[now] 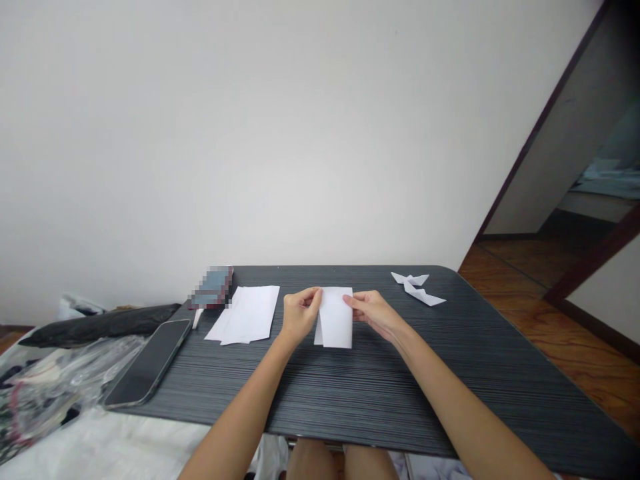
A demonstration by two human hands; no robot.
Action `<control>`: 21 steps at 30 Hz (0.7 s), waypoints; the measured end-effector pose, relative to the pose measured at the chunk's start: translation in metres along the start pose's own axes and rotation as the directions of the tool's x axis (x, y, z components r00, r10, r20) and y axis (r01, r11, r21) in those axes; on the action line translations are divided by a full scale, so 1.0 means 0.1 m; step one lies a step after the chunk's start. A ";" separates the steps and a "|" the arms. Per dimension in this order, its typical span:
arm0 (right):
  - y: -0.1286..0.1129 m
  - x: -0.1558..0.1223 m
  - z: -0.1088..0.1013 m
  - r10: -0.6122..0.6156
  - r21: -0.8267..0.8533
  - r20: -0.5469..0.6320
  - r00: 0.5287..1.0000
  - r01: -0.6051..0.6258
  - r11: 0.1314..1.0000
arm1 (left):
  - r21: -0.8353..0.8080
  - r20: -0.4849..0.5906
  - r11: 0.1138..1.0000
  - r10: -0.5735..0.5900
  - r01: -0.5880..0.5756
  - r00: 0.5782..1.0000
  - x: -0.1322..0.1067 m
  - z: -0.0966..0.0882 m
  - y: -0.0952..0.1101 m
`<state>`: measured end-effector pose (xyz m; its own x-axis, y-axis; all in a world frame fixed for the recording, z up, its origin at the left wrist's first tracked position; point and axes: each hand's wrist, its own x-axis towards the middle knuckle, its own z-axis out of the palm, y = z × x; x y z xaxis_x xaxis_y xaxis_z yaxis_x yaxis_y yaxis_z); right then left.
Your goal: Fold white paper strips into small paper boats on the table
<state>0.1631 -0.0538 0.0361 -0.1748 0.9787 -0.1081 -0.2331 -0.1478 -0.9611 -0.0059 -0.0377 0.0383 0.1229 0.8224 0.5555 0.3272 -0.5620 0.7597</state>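
Head view: left hand (299, 313) and right hand (373, 312) pinch folded paper (335, 319) (white) — above table (380, 393).

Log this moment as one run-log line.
left hand: pinches left edge of folded white paper sheet | right hand: pinches its right edge | beside: white paper stack, black phone, on dark grey striped table

Both arms are bare as far up as the view reaches, with no cloth on them. The left forearm (250, 400) and right forearm (450, 400) are slim and smooth, narrowing to thin wrists. The left grip (299, 313) and right grip (374, 312) have slender fingers; the nails look short and plain, though they are too small to be sure. Two bare knees (313, 461) show at the bottom edge.
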 end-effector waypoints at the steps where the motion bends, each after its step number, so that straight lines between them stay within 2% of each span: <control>1: 0.01 0.00 0.00 0.001 -0.017 0.001 1.000 -0.001 1.000 | 0.005 0.001 1.000 -0.002 0.002 1.000 0.00 0.00 -0.01; 4: 0.02 -0.01 0.00 -0.005 -0.029 -0.019 1.000 0.005 1.000 | -0.008 -0.001 1.000 -0.023 0.023 1.000 0.01 0.00 -0.04; 9: 0.04 -0.02 0.00 0.086 -0.069 0.116 0.990 -0.078 0.995 | -0.028 -0.045 0.998 -0.058 0.057 0.997 0.04 -0.02 -0.10; 13: 0.05 -0.03 0.02 0.066 -0.069 0.107 0.992 -0.059 0.996 | 0.005 -0.065 0.999 -0.054 0.054 0.996 0.05 -0.03 -0.11; 17: 0.08 -0.05 0.04 0.158 -0.102 0.195 0.968 -0.140 0.985 | 0.031 -0.110 0.998 -0.055 0.059 0.992 0.05 -0.03 -0.11; 21: 0.09 -0.07 0.05 0.197 -0.161 0.249 0.948 -0.160 0.974 | 0.033 -0.162 0.994 -0.094 0.101 0.982 0.07 -0.04 -0.09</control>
<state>0.1571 -0.0631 0.0298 -0.4495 0.8635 -0.2286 -0.0451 -0.2775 -0.9597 -0.0120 -0.0275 0.0367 -0.0622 0.8465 0.5288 0.3687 -0.4728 0.8003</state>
